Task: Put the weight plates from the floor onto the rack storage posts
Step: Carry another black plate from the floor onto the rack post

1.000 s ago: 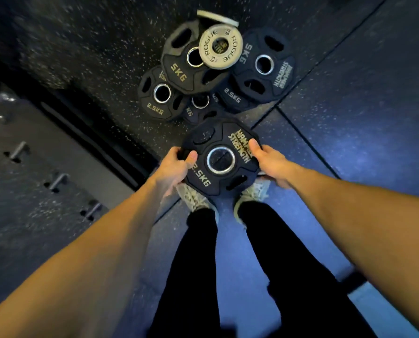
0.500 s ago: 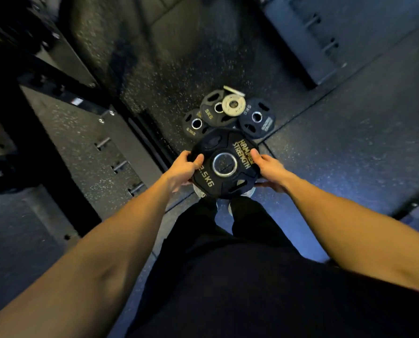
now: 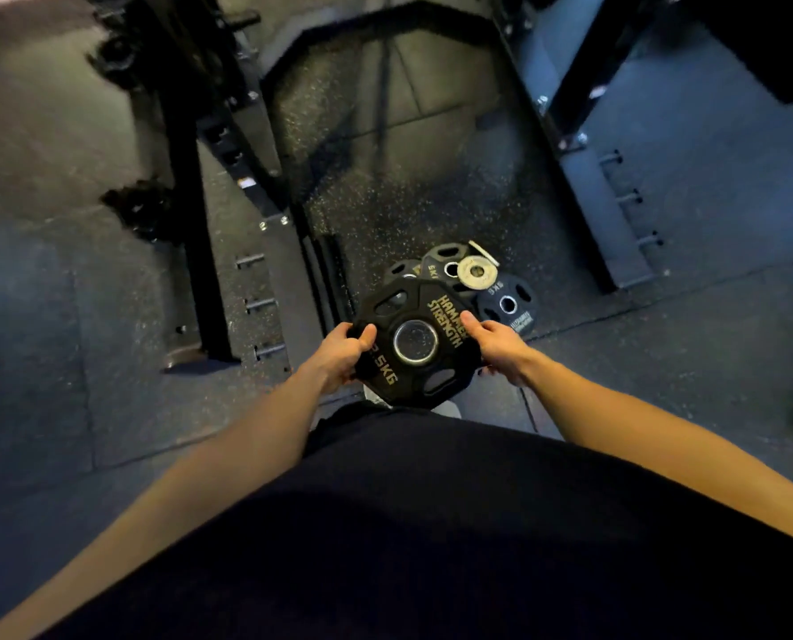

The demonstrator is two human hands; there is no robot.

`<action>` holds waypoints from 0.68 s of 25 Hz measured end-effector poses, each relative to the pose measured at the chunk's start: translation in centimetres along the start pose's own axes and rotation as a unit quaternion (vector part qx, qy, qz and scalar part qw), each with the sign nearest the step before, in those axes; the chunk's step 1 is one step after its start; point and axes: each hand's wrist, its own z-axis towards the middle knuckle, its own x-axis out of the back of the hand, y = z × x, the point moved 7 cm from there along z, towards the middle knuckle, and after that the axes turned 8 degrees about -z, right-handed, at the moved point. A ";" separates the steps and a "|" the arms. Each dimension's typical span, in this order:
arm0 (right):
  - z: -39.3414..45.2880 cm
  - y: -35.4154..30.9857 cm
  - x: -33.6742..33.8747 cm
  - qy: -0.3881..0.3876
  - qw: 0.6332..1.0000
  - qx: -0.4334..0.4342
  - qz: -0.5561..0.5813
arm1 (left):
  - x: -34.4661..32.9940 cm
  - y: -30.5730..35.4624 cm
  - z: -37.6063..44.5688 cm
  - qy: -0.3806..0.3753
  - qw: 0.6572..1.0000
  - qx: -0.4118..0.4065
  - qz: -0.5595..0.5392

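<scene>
Left hand: your left hand (image 3: 339, 358) grasps the left edge of the black plate (image 3: 413, 341). Your thumb lies on top of it and your fingers curl under.
Right hand: your right hand (image 3: 501, 346) grasps the right edge of the same plate, thumb on top near the gold words.
Plate you hold: it is black with a shiny metal ring in the middle. It says "HAMMER STRENGTH" and "2.5KG" in gold. It is up off the floor (image 3: 662, 362), flat between your two hands, in front of your tummy.
Plates on the floor: a small pile (image 3: 450, 270) lies on the floor just past the plate you hold. One black plate (image 3: 508, 304) sits on the right of the pile. A small pale plate (image 3: 476, 272) rests on top of a black one. Another black plate (image 3: 401, 270) peeks out on the left, partly hidden.
Rack: a dark rack post (image 3: 182, 200) stands at your left, with short pegs (image 3: 258, 304) sticking out low by its foot. More rack parts (image 3: 584, 85) are at the far right, with little pegs (image 3: 635, 196) too.
You: dark clothes (image 3: 431, 524) fill the near part of the view, and both your arms are bare.
</scene>
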 end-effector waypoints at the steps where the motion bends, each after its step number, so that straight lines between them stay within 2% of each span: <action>1: 0.0 -0.5 -0.2 -0.013 1.000 0.007 -0.008 | 0.4 -0.8 -0.8 0.018 1.000 -0.002 -0.026; 4: -0.4 -1.9 -1.9 -0.063 0.997 0.033 -0.044 | 1.5 -5.2 -3.9 0.078 0.988 0.002 -0.134; 9: -1.9 -3.8 -8.1 -0.147 0.968 0.090 -0.184 | 4.1 -13.2 -8.6 0.163 0.947 -0.001 -0.276; 17: -8.6 -6.0 -25.6 -0.246 0.878 0.173 -0.372 | 13.3 -26.2 -15.9 0.301 0.848 0.009 -0.437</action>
